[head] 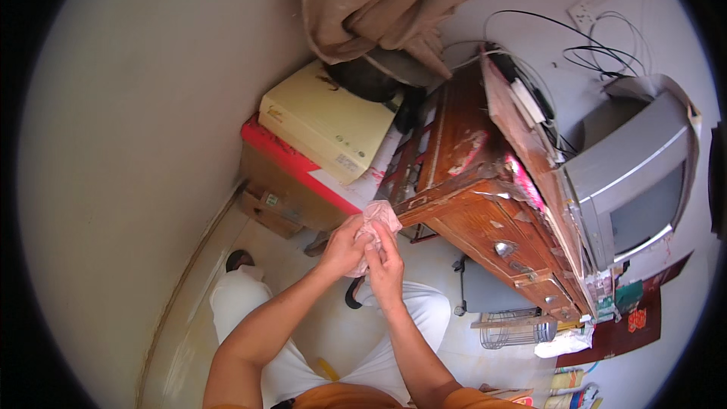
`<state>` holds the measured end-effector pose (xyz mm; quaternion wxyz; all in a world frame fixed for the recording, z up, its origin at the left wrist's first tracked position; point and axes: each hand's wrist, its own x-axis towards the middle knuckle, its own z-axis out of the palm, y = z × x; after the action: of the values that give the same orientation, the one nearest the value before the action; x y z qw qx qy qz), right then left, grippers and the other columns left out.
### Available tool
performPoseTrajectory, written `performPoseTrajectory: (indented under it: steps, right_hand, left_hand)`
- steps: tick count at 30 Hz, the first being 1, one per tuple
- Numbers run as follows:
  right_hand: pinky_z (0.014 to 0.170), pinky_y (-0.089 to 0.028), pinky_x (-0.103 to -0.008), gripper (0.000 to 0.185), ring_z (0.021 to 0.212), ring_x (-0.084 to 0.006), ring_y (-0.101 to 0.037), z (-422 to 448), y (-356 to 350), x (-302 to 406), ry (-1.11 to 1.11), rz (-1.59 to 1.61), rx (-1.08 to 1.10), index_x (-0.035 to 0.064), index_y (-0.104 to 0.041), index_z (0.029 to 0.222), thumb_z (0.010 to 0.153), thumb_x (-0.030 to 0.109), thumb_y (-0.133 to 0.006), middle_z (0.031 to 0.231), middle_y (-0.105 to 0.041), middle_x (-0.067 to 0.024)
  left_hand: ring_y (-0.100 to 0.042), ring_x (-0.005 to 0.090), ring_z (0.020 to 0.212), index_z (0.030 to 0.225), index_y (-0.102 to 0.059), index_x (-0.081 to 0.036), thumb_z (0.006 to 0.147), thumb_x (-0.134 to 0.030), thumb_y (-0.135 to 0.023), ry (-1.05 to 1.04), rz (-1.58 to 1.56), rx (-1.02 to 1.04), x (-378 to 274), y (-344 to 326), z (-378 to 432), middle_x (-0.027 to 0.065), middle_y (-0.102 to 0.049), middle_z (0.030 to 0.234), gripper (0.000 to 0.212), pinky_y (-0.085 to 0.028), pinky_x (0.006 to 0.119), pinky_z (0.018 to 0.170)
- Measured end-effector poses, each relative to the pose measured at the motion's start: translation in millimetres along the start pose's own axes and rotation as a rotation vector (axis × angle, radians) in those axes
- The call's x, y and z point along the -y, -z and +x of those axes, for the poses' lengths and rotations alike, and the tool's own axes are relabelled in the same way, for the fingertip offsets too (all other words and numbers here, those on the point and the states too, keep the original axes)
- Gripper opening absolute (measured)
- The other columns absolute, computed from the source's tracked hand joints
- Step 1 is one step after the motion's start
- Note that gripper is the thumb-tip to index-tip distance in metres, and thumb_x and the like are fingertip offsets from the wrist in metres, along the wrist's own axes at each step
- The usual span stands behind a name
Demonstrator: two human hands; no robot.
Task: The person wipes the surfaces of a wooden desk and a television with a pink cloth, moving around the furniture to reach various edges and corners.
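A crumpled pink cloth (pixel 381 216) is bunched between both hands, in front of the corner of a worn wooden desk (pixel 488 221). My left hand (pixel 342 247) grips it from the left side, and my right hand (pixel 386 261) presses on it from the right with the fingers bent. Part of the cloth hangs below the fingers. Past the hands, a pale yellow box (pixel 326 119) lies on a red and white topped cardboard box (pixel 295 182).
Brown sheeting (pixel 392 0) hangs above a dark round object (pixel 363 79). On the desk at the right stand a grey CRT television (pixel 630 182) and loose cables (pixel 602 51). A wire basket (pixel 505 332) sits on the floor below. A wall (pixel 142 125) runs along the left.
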<state>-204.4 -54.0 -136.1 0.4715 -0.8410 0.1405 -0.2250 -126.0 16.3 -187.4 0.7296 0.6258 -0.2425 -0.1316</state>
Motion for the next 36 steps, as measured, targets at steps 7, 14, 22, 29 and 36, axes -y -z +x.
performPoseTrajectory:
  steps: [7, 14, 22, 29, 36]
  right_hand:
    - [0.101, -0.037, -0.0403, 0.04, 0.124, -0.033, -0.043, 3.7, 41.5, 67.7, 0.603, -0.294, -0.165, -0.0054, -0.052, 0.121, 0.082, 0.005, -0.057, 0.132, -0.044, -0.0224]
    - [0.101, -0.035, -0.0442, 0.042, 0.119, -0.0394, -0.044, 26.0, 72.3, 62.3, 0.57, -0.516, -0.33, -0.0076, -0.051, 0.122, 0.084, 0.01, -0.056, 0.129, -0.048, -0.0241]
    - [0.088, -0.047, -0.0345, 0.031, 0.098, -0.0313, -0.06, -17.2, 74.2, 29.1, 0.077, -0.375, 0.326, -0.0028, -0.06, 0.112, 0.083, 0.008, -0.061, 0.108, -0.063, -0.0178]
    - [0.049, -0.045, -0.0237, 0.011, 0.048, -0.0118, -0.054, -47.9, 129.0, 202.1, 0.471, 1.313, 0.655, 0.0016, -0.057, 0.072, 0.083, 0.003, -0.055, 0.066, -0.062, -0.0088]
    - [0.05, -0.045, -0.0244, 0.01, 0.051, -0.0132, -0.054, -46.5, 145.1, 194.6, 0.372, 1.17, 0.533, 0.0003, -0.057, 0.072, 0.082, 0.003, -0.055, 0.065, -0.06, -0.009]
  left_hand:
    - [-0.05, 0.0368, 0.117, 0.119, -0.058, -0.008, 0.077, -0.006, -0.063, -0.843, 0.064, -0.297, -89.0, -14.8, 18.0, 0.0165, -0.052, 0.128, 0.043, -0.042, 0.043, 0.096]
    - [-0.04, 0.036, 0.128, 0.129, -0.051, -0.016, 0.077, -0.01, -0.059, -0.836, 0.444, -0.191, -109.7, -48.0, 41.8, 0.0138, -0.043, 0.138, 0.053, -0.039, 0.043, 0.097]
    - [-0.05, 0.0314, 0.119, 0.123, -0.053, -0.004, 0.078, 0.0, -0.056, -0.312, 0.261, -0.234, 15.4, -30.0, -17.0, 0.0195, -0.052, 0.127, 0.045, -0.043, 0.038, 0.095]
    - [-0.058, 0.0152, 0.094, 0.114, -0.056, 0.001, 0.089, -0.009, -0.058, 0.127, -0.662, -0.356, -64.2, -9.0, -4.0, 0.0083, -0.062, 0.106, 0.027, -0.049, 0.029, 0.082]
    - [-0.059, 0.0123, 0.085, 0.118, -0.054, -0.004, 0.095, -0.019, -0.051, -0.138, -0.478, -0.002, -148.0, -38.9, 55.3, 0.0055, -0.062, 0.097, 0.028, -0.049, 0.026, 0.077]
